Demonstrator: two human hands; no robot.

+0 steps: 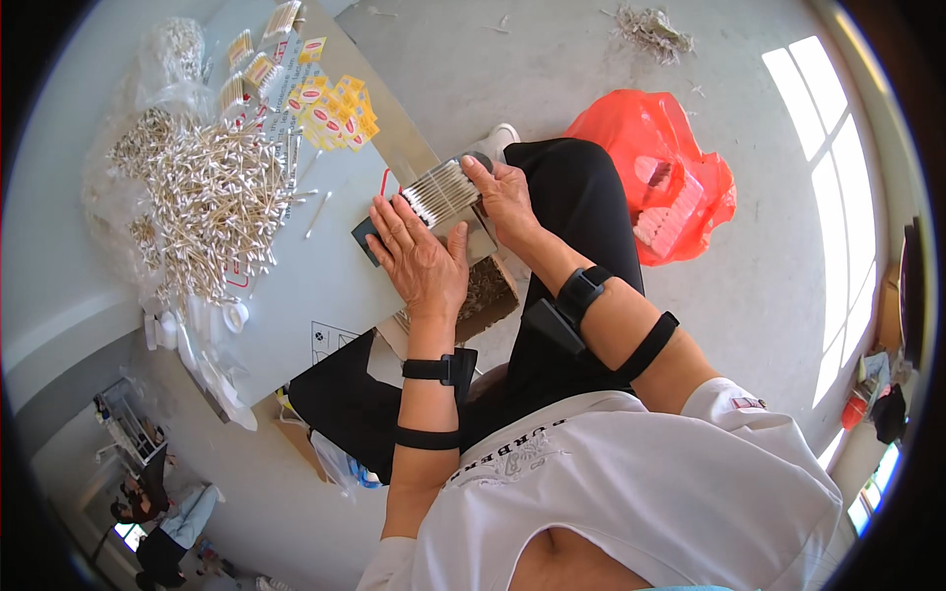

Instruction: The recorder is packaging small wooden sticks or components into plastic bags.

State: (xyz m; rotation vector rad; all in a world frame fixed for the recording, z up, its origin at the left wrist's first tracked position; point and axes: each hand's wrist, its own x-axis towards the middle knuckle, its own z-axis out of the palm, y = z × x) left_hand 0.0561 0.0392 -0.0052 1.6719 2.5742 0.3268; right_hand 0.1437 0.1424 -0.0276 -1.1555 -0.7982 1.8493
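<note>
A neat flat row of cotton swabs [440, 194] sits between the two hands, over the near edge of the grey table [325, 261]. The sticks lie side by side, with white tips toward the left hand [426, 264]. That hand is laid out almost flat, its fingers long and straight, touching the tip end. The right hand [509, 204] is clamped on the other end, thumb on top; its fingertips are tucked away. The hands are close but not touching each other. A dark flat piece [366, 241] pokes out by the left fingers. I can't tell how far it goes under the swabs.

My guess is that the row is being made even and held straight. The next move seems to call for a soft, steady squeeze, so no stick slips out.

Just below is a cardboard box [505, 307] with brown bits in it. On the table, one loose swab [317, 215] lies near a big messy pile of swabs [212, 197]. Yellow paper labels [335, 113] lie past it, by some swab bundles [261, 72]. On the floor, beyond the person's knee, is a red plastic bag [601, 123] with pink packs [670, 219] in it.
</note>
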